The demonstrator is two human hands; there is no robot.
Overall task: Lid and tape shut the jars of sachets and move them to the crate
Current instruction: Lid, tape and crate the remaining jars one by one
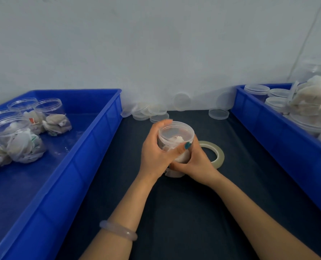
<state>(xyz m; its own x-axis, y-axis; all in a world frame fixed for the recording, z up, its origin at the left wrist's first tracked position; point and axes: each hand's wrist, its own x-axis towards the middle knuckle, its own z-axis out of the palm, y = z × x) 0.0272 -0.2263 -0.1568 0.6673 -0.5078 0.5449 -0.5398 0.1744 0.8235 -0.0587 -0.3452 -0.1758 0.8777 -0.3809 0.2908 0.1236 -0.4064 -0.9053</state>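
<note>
A clear plastic jar of sachets (176,136) with a translucent lid on top stands on the dark cloth in the middle. My left hand (156,152) wraps its left side, thumb across the front. My right hand (197,162) grips its lower right side. A roll of clear tape (216,152) lies flat just right of the jar, partly behind my right hand. The blue crate on the left (92,139) holds several jars of sachets (19,139).
Loose clear lids (156,111) lie along the wall at the back of the cloth, one more (218,113) near the right crate. The blue crate on the right (264,124) holds jars, lids and a heap of sachets (313,96).
</note>
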